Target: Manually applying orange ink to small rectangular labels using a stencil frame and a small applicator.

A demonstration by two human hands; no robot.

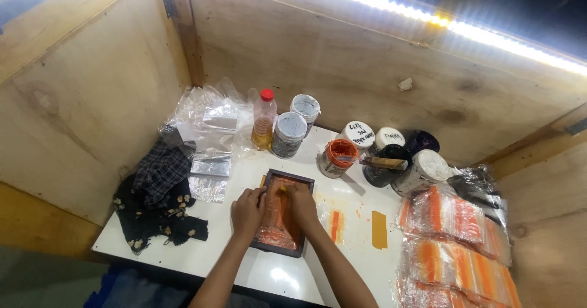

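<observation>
Both hands work over a dark-framed printing screen [282, 213] smeared with orange ink, lying on the white bench [183, 234]. The left hand [247, 210] presses its frame edge, fingers together; the right hand [301, 203] grips a small scraper [282, 190]. Behind the screen stands an open tin of orange ink [335, 157], further lidded tins [288, 134] and a bottle of yellow liquid [263, 120]. Right of the screen lie orange-printed bags [455, 234].
</observation>
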